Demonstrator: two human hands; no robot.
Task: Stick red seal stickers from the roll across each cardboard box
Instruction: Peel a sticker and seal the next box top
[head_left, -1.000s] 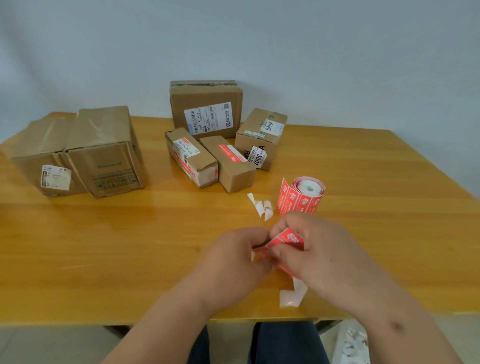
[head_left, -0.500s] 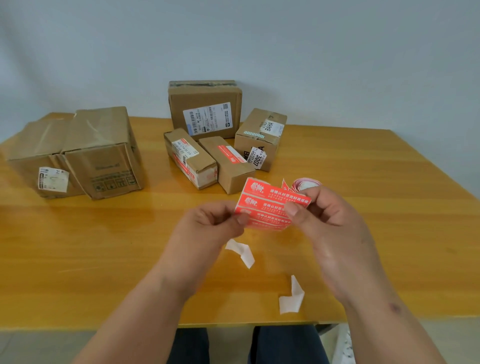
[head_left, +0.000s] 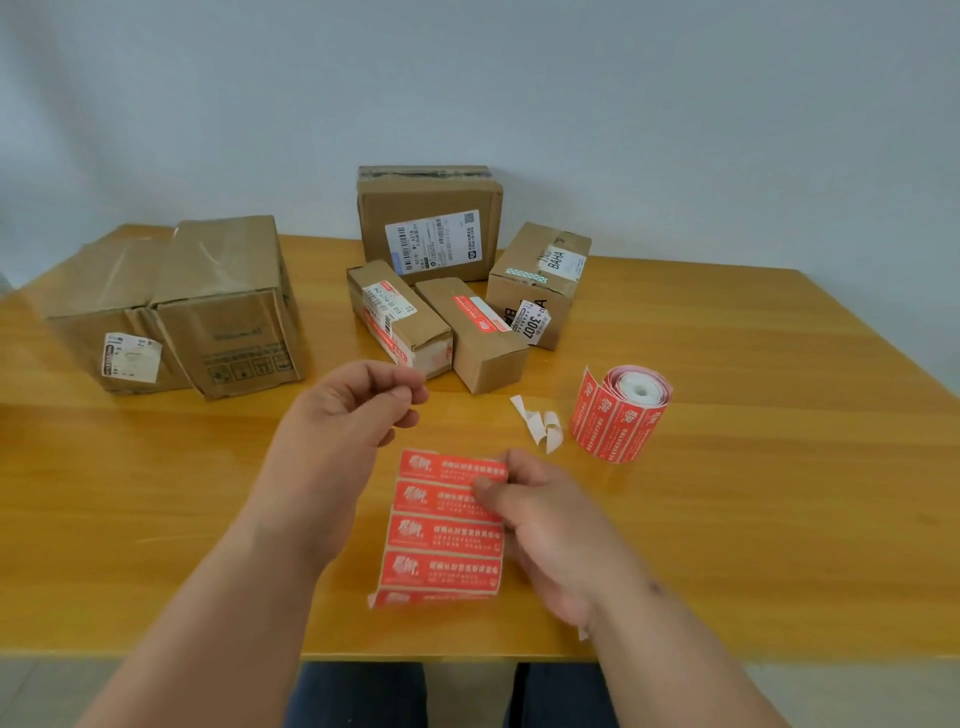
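Pale blue wall behind, and a glossy orange wooden table (head_left: 727, 519) fills the view. Right hand (head_left: 550, 525) pinches a strip of red seal stickers (head_left: 447, 530) at its upper right corner, thumb on the front; the strip hangs toward the near edge, four full stickers showing and a fifth curling at the bottom. Left hand (head_left: 353, 410) hovers up and left of the strip, apart from it, thumb and forefinger pressed together; whether anything sits between them, I cannot tell. Off to the right stands the sticker roll (head_left: 621, 415) on end, with curled white backing scraps (head_left: 540, 423) just left of it. Far side: two long boxes (head_left: 441, 327) side by side, each wearing a red sticker, a tall box (head_left: 431, 228) behind, a small box (head_left: 540, 283) right of them. Two big boxes (head_left: 176, 306) sit touching at far left.
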